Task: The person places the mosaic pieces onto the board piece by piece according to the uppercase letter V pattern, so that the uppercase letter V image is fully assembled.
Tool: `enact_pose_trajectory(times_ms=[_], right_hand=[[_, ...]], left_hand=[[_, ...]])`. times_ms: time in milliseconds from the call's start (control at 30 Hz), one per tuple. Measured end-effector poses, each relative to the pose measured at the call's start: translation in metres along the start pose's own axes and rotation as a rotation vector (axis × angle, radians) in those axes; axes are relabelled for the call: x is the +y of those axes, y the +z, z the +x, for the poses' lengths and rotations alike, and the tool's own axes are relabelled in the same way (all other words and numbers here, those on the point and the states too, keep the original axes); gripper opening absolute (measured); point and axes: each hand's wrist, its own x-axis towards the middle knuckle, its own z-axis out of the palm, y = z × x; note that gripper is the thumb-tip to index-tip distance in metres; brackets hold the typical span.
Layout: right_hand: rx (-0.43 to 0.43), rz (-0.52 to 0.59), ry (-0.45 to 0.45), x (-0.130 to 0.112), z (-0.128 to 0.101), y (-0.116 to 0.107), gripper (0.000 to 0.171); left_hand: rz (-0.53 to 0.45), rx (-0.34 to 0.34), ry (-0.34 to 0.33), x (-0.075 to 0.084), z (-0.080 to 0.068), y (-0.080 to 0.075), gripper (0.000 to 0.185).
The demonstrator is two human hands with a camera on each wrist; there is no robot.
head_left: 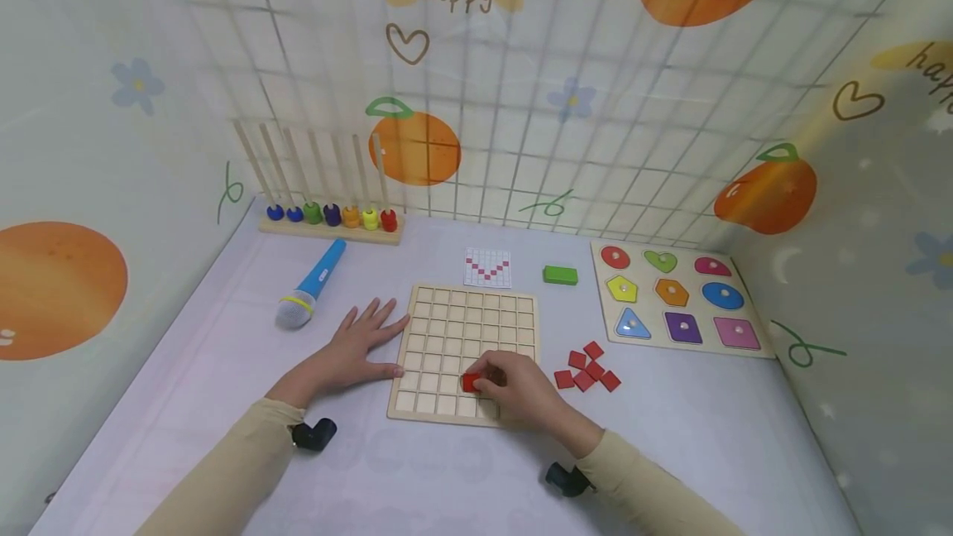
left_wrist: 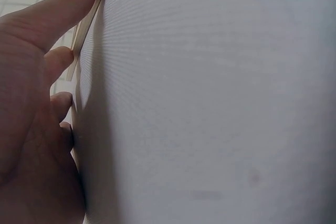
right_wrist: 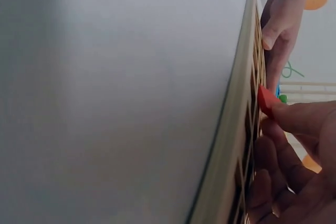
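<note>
Fingertips of my right hand pinch a red square tile and hold it over the wooden grid board, at a cell in the second row from the near edge, a little right of the middle. From the right wrist view I see the same tile as a red wedge caught between thumb and finger right at the board's surface; whether it already sits in the cell I cannot tell.

My left hand lies flat on the white table, fingers straight and spread, with the fingertips touching the left edge of the board. The left wrist view confirms it: the thumb runs along the thin wooden edge and grips nothing.

Just right of the board lies a small heap of red tiles, touching one another, near my right hand but apart from it. Behind the board sits a pattern card with a red and white checked design, and right of that a green block. Farther right is a shape puzzle board with coloured pieces in their slots. On the left lies a blue toy microphone, and at the back, against the wall, a rod rack with coloured rings at the foot of each rod.
</note>
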Motion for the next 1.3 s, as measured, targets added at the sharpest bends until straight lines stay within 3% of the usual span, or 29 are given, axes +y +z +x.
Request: enact_pose_trajectory(times_ms=[1300], right_hand=[[0.017,-0.164,-0.092,-0.0036,-0.0011,0.0060,0.018]], left_hand=[[-0.004,0.019,0.030,-0.0007,-0.0012,-0.0004,0.092]])
